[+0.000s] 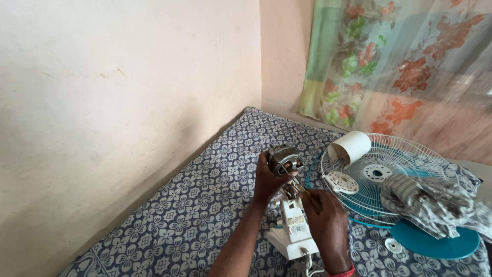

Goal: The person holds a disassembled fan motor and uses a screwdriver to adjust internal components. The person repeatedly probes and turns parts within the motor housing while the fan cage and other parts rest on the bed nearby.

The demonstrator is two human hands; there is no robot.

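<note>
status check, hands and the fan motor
Left hand grips fan motor. Right hand works thin tool at its neck. Fan grille alongside, clear.

Left hand grips bare fan motor from its 9 o'clock side, motor tilted atop white fan neck housing. Right hand at motor's 5 o'clock, fingers closed on thin screwdriver, tip at motor underside. Wire fan grille at 3 o'clock of hands, white cylinder cover on its rim, striped cloth on its right part. Teal fan blade under cloth. All on blue floral sheet.
</note>
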